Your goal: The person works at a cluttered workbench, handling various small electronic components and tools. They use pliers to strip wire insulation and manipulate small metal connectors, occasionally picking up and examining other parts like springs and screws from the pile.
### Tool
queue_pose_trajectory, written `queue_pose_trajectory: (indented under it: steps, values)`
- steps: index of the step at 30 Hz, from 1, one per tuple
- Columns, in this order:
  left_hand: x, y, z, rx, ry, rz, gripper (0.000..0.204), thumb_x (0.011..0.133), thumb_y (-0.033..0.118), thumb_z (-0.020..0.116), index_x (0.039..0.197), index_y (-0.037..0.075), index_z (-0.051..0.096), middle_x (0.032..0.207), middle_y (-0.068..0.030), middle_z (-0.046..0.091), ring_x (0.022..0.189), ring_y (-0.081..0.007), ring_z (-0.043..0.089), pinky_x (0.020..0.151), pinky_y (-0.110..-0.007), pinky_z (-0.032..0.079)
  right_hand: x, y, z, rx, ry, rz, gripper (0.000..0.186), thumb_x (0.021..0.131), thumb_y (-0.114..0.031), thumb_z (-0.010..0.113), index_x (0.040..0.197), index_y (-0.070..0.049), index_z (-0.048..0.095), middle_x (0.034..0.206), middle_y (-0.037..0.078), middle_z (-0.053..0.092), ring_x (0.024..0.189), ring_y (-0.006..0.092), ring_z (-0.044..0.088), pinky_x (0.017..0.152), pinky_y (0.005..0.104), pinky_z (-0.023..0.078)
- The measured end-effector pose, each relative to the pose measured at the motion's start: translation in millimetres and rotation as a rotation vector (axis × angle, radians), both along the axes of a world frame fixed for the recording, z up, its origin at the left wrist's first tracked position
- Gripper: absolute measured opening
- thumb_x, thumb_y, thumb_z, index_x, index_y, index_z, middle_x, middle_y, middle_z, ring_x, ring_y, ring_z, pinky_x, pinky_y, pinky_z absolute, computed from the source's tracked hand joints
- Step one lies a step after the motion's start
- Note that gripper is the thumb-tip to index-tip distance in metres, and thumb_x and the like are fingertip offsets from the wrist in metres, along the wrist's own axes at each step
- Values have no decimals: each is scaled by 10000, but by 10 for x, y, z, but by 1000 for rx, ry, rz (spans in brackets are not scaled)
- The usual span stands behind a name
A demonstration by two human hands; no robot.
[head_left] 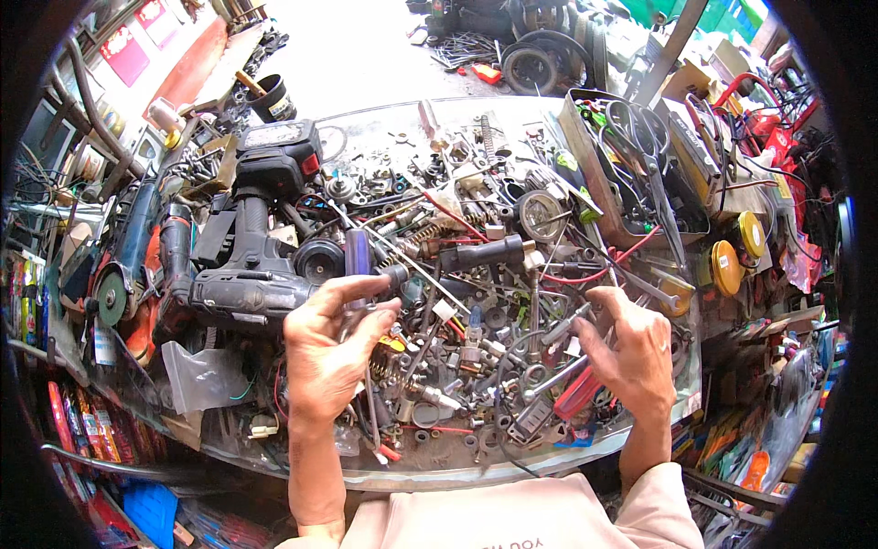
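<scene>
My left hand (334, 348) is over the cluttered bench, thumb and index finger apart and curled, right beside a purple screwdriver handle (357, 247); its lower fingers are partly hidden. My right hand (626, 348) hovers over the right side of the parts pile, fingers bent and apart, near silver metal pieces and a red-handled tool (573, 392). Between my hands lie small fittings, springs, bolts, wires and a dark cylindrical part (480, 254). A black cordless drill (247, 293) rests just left of my left hand.
An angle grinder (123, 284) and clear plastic bag (197, 375) are on the left. A metal tin of tools (578, 123) and yellow round cans (727, 265) stand at the right. Beyond the bench are a black bucket (274, 105) and tyres (530, 69). Packed shelves flank both sides.
</scene>
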State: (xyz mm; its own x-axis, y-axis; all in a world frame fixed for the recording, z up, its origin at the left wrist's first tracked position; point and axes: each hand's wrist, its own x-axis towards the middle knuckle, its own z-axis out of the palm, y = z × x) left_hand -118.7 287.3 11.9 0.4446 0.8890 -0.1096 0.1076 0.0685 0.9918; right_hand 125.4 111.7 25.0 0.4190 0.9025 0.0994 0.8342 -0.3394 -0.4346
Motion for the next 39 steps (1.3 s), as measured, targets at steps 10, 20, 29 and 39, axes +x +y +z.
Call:
queue_pose_trajectory:
  steps: [10, 20, 29, 39]
  values:
    - [-266, -3, 9, -292, -410, 78, 302, 770, -85, 808, 1026, -48, 653, 1262, -245, 628, 976, -283, 730, 814, -342, 632, -671, 362, -95, 64, -68, 635, 470, 724, -117, 715, 1171, -3, 627, 1176, 187, 628, 976, 304, 666, 751, 396, 567]
    - [-295, -110, 21, -469, -427, -29, 279, 888, 143, 774, 1072, -57, 711, 934, -208, 733, 728, -240, 749, 463, -168, 409, -388, 146, -134, -16, -338, 451, 215, 711, -101, 667, 899, 1, 677, 1261, 170, 604, 1127, 316, 591, 1080, 554, 367]
    - [-239, -194, 55, -489, -287, -79, 275, 938, 153, 729, 1075, -84, 699, 778, -179, 716, 442, -87, 561, 396, -183, 418, -320, 11, -86, -16, -326, 252, 223, 739, -91, 763, 934, -19, 681, 1222, 172, 621, 1176, 362, 572, 1117, 585, 338]
    - [-196, -204, 55, -487, -303, -82, 298, 949, 101, 696, 1165, -99, 651, 874, -196, 721, 550, -136, 649, 493, -216, 511, -514, -14, 49, -74, -51, 571, 275, 755, -109, 777, 1009, -68, 679, 758, 42, 540, 710, 230, 576, 600, 374, 469]
